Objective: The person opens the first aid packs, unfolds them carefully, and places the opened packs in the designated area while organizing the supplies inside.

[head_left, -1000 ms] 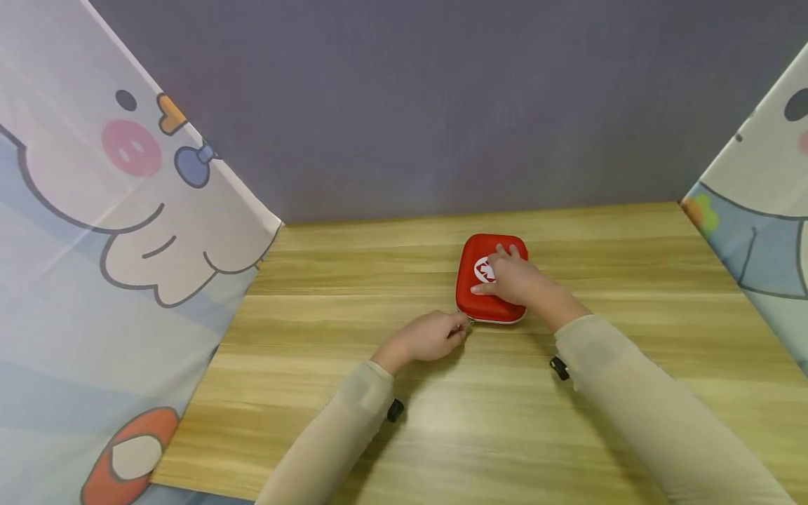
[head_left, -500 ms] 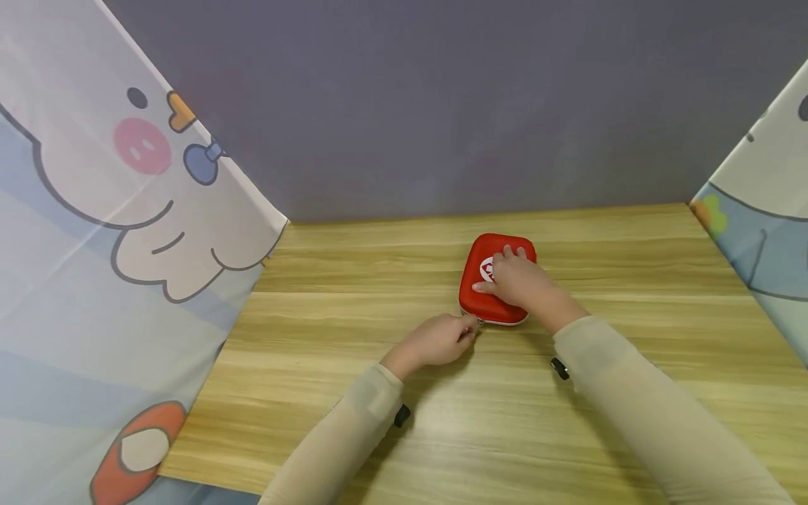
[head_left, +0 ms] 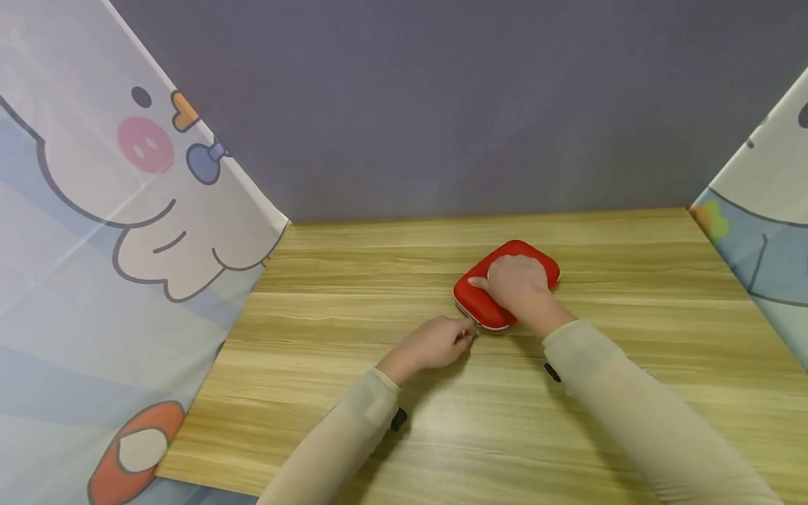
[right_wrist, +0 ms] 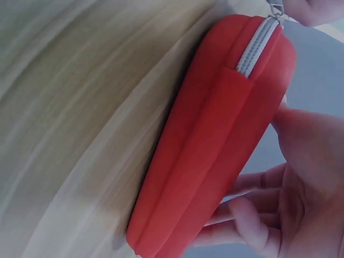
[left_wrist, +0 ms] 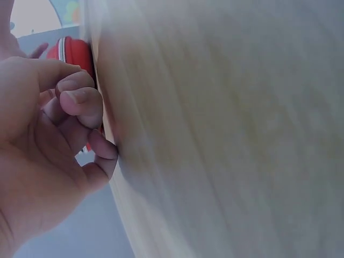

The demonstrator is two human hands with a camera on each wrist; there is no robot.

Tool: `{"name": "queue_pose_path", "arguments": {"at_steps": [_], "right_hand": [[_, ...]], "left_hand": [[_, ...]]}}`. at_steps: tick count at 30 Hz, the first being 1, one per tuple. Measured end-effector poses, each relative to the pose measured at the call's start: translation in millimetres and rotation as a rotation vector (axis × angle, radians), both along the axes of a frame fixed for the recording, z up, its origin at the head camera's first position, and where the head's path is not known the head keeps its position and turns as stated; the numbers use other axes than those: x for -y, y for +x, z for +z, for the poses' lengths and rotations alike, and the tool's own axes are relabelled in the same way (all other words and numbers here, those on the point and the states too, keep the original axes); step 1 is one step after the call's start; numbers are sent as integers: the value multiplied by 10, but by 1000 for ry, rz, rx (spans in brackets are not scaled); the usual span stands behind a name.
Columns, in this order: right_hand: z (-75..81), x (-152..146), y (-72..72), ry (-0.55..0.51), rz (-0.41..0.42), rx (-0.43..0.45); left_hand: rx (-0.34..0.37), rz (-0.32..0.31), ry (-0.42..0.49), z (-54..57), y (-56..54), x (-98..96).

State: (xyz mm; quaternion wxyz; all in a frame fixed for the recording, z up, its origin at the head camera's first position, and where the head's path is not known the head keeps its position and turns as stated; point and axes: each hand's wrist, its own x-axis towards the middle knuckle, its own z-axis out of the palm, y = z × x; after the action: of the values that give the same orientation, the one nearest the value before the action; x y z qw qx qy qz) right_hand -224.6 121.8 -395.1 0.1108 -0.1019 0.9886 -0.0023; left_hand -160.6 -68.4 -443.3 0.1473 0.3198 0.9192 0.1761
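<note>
A red zippered hard case (head_left: 482, 303) lies slanted on the wooden table, a white emblem on its lid mostly covered. At its near corner my left hand (head_left: 438, 342) pinches the zipper pull (right_wrist: 276, 8), fingers curled; the left wrist view shows these curled fingers (left_wrist: 80, 102) in front of the case. My right hand (head_left: 519, 282) rests on the lid, thumb stretched toward the left. In the right wrist view, its fingers lie along the top of the case, and a short length of closed silver zipper (right_wrist: 257, 47) shows beside the pull.
The wooden table (head_left: 353, 266) ends at a grey panel (head_left: 442, 105) behind it. Cartoon-printed cloths hang on the left (head_left: 69, 294) and right (head_left: 779, 210). A small black device (head_left: 399, 419) sits under the left sleeve.
The case has turned clockwise, its far end swinging right under my right hand, which turned with it. My left hand has shifted slightly right, staying at the zipper corner.
</note>
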Motion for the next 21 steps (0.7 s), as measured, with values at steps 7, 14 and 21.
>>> {"name": "queue_pose_path", "arguments": {"at_steps": [7,14,21], "right_hand": [[104,-220,-80,-31,17,-29],[139,-550,-143,-231,259,23],[7,-717,-119,-398,295,159]], "left_hand": [[-34,53,-30,-2,-50,92],[-44,134,-44,42,-94,219],[-64,175,-52,75,-200,370]]}}
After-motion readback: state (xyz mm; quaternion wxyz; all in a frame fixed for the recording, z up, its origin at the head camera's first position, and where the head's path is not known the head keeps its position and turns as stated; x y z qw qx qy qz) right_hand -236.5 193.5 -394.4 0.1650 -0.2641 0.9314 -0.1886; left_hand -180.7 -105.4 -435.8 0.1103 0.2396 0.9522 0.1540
